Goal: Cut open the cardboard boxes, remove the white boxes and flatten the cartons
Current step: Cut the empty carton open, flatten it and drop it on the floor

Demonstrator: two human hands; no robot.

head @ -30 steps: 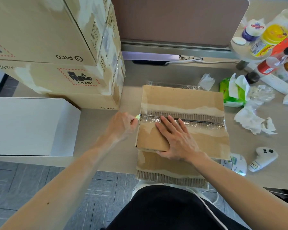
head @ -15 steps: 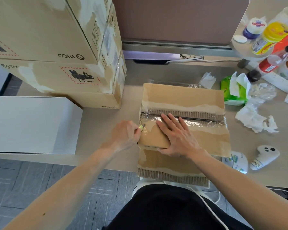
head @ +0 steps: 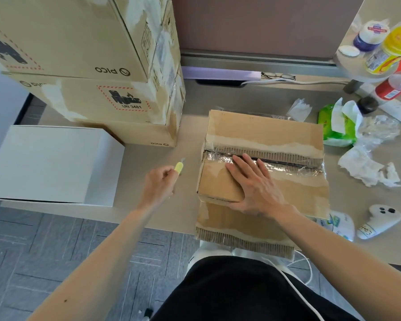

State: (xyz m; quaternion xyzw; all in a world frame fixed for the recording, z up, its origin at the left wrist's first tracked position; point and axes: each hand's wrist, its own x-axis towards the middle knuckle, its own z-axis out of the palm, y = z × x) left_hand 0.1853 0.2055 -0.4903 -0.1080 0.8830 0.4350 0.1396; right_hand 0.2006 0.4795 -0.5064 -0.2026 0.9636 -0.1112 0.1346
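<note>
**Cardboard carton pinned flat, cutter waiting off its left end**

Cardboard is the matter in hand: one carton (head: 264, 135) lies at the near edge of the desk (head: 241, 96), its front hanging over the edge toward the person. A taped seam (head: 292, 169) runs across its top from left to right, so the long line to be cut lies crosswise to both forearms.

The right hand (head: 257, 188) rests flat on the near flap with its fingers straight and spread, holding nothing. Its fingertips reach up to the seam.

The left hand (head: 158, 184) is curled round a yellow cutter (head: 179, 167), whose tip points away from the person. It hovers over bare desk just left of the carton, apart from it. The seam's left end is therefore the nearest part to the blade, and the carton lies to the right of the cutting hand.

At that left end the seam already looks parted, with a dark gap showing; further right the tape looks unbroken. My guess is that a cut would enter at the left end and run rightward, straight toward the resting fingertips, so those would need to be lifted clear.

A white box (head: 49, 163) sits well to the left, and stacked cartons (head: 79, 54) stand behind it.
</note>
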